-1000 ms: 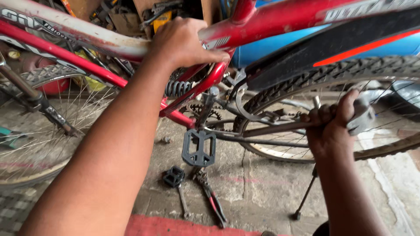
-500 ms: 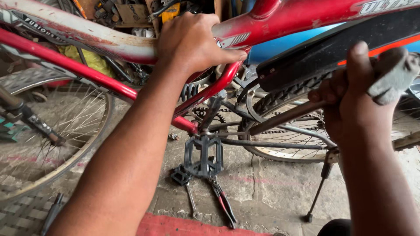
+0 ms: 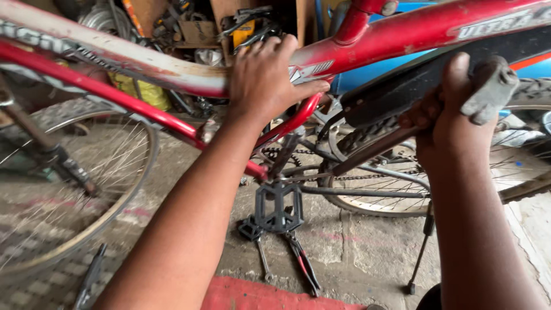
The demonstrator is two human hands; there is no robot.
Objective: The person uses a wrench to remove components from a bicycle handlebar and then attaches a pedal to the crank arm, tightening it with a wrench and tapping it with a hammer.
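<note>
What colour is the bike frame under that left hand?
Red, fading to worn white on the bike frame by the left hand; head view.

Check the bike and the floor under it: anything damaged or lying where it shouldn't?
The red frame tube under the left hand is worn, its paint faded pale and rust-streaked. A black pedal sits below the frame, with pliers loose on the concrete beneath. The right hand grips a grey pedal.

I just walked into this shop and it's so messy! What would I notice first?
The red bike frame runs across the top, with the left hand gripping it in the middle. At right, the right hand holds a grey pedal raised on its crank. Below, a black pedal hangs over pliers on the floor.
</note>
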